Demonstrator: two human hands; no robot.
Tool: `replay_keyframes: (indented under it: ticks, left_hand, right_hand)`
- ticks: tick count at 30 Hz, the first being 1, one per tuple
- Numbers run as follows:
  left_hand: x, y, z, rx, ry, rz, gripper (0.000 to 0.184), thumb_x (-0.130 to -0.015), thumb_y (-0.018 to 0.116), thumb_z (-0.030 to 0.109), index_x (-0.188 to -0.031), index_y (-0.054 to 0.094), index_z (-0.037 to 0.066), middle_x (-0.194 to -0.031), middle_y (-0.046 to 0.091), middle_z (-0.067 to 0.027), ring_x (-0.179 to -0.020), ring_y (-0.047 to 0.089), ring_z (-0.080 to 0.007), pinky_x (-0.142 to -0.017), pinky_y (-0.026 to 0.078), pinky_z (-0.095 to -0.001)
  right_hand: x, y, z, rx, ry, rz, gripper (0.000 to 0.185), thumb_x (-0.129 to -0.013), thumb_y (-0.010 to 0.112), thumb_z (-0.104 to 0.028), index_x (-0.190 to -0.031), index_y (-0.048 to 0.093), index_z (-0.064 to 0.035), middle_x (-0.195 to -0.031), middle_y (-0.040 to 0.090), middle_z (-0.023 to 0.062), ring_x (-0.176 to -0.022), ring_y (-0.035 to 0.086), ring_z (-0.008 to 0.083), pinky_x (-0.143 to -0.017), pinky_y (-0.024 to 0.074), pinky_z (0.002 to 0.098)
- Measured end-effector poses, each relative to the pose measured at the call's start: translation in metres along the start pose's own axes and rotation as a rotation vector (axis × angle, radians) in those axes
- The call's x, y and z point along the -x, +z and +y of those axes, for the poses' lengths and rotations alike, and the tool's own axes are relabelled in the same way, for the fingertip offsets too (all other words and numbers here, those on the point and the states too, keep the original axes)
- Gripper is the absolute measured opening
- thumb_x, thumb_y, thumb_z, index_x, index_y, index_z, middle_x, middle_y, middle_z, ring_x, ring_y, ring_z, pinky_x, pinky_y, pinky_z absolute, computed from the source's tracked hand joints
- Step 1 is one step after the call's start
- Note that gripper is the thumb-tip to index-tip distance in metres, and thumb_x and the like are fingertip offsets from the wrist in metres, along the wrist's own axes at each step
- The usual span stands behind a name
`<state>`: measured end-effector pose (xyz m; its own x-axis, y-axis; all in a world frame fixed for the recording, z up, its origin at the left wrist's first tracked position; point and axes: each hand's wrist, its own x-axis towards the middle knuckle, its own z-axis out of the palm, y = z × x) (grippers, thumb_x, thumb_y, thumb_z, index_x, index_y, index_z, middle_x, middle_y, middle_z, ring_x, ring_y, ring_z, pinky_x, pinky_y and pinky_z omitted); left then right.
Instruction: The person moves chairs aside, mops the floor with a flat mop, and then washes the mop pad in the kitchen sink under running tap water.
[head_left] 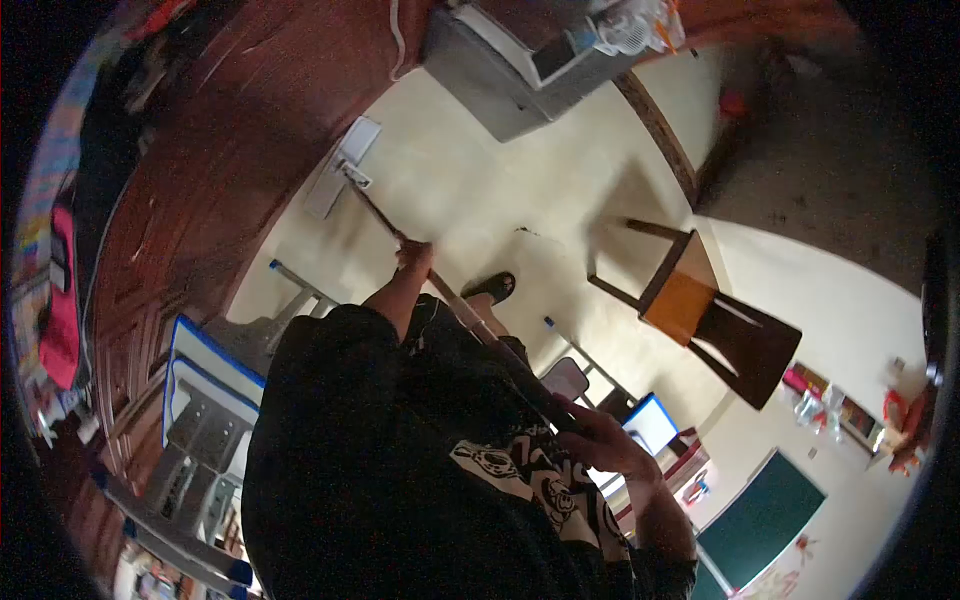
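A long-handled flat mop [450, 297] runs slantwise across my front. Its pale flat head [350, 165] lies on the floor beside the reddish-brown wooden cabinet. My left hand [415, 258] is closed around the lower part of the handle. Higher up, near the dark top section by my shirt, my right hand [605, 442] grips the same handle. A foot in a dark slipper [494, 288] shows on the floor past the handle. Small dark debris [528, 231] lies on the pale floor ahead.
A wooden chair [690, 290] stands to the right. Reddish-brown wooden panels [220, 150] line the left, and a grey cabinet [500, 85] is at the far side. A blue-edged desk [210, 390] is at left; a green board [765, 520] is at lower right.
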<state>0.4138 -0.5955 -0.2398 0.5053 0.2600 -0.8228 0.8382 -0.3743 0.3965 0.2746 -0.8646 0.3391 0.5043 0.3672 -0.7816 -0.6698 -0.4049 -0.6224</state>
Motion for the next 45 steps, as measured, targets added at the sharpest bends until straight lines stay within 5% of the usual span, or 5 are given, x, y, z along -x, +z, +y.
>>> replay_keyframes:
  ticks: [13, 17, 21, 27, 45]
  left_hand:
    - [0.158, 0.095, 0.157, 0.366, -0.249, -0.149, 0.03, -0.091, 0.063, 0.021, -0.07, 0.052, 0.002, -0.056, 0.047, -0.0093, -0.049, 0.049, -0.0262, -0.049, 0.047, -0.0411]
    - [0.068, 0.117, 0.119, 0.446, 0.236, -1.151, 0.028, -0.086, 0.062, 0.022, -0.066, 0.054, 0.004, -0.049, 0.041, -0.0064, -0.038, 0.039, -0.0199, -0.038, 0.036, -0.0354]
    - [0.185, 0.157, 0.248, -0.043, -0.14, -0.312, 0.026, -0.083, 0.067, 0.021, -0.068, 0.065, 0.0, -0.053, 0.051, -0.0095, -0.039, 0.043, -0.0195, -0.041, 0.038, -0.0392]
    - [0.135, 0.2, 0.235, -0.482, 0.839, -0.183, 0.013, -0.08, 0.066, 0.01, -0.075, 0.068, -0.002, -0.07, 0.068, -0.016, -0.054, 0.062, -0.025, -0.051, 0.047, -0.0418]
    - [0.134, 0.445, 0.534, -0.845, 0.43, -0.023, 0.02, -0.072, 0.07, 0.027, -0.07, 0.063, 0.01, -0.07, 0.061, -0.0073, -0.061, 0.061, -0.0226, -0.053, 0.046, -0.0398]
  right_hand:
    - [0.13, -0.179, -0.008, 0.056, -0.168, 0.323, 0.05, -0.082, 0.065, -0.003, -0.129, 0.054, 0.0069, -0.112, 0.067, 0.0228, -0.093, 0.068, 0.0182, -0.08, 0.0545, 0.0318]
    - [0.146, -0.24, 0.0, 0.146, -0.585, 0.489, 0.051, -0.073, 0.068, 0.0, -0.123, 0.061, 0.0024, -0.11, 0.069, 0.0174, -0.084, 0.071, 0.0207, -0.072, 0.0565, 0.0308]
    - [0.132, -0.296, -0.007, 0.064, -1.068, 0.556, 0.041, -0.073, 0.076, -0.009, -0.113, 0.067, -0.0043, -0.105, 0.071, 0.0158, -0.077, 0.072, 0.0215, -0.064, 0.0581, 0.0308]
    - [0.1, -0.423, -0.028, 0.524, -1.284, 0.382, 0.028, -0.08, 0.071, -0.008, -0.108, 0.07, -0.006, -0.097, 0.072, 0.0126, -0.09, 0.068, 0.0246, -0.092, 0.0474, 0.0456]
    - [0.002, -0.819, -0.118, 0.104, -1.092, 0.04, 0.015, -0.087, 0.058, -0.006, -0.099, 0.063, 0.0032, -0.083, 0.066, 0.0159, -0.071, 0.065, 0.0251, -0.07, 0.0554, 0.0367]
